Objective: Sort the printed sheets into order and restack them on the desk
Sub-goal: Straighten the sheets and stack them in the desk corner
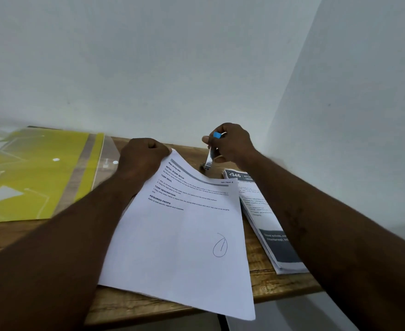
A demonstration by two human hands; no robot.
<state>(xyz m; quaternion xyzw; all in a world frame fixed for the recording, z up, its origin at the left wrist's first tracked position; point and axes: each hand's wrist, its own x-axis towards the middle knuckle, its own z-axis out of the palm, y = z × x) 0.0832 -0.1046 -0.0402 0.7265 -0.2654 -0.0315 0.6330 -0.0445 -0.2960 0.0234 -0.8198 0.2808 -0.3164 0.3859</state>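
A white printed sheet (184, 235) with headings and a pen-circled mark lies tilted over the wooden desk (130, 304), its lower corner hanging past the front edge. My left hand (144, 156) pinches its top left corner. My right hand (230, 144) grips a small silver stapler (210, 156) with a blue end, held upright just above the sheet's top edge. A stack of printed sheets (266, 218) with dark header blocks lies on the desk at the right, partly under my right forearm.
A yellow-green plastic folder (29, 177) with a snap button lies on the desk's left side. White walls meet in a corner behind the desk. The desk's front edge runs close below the sheet.
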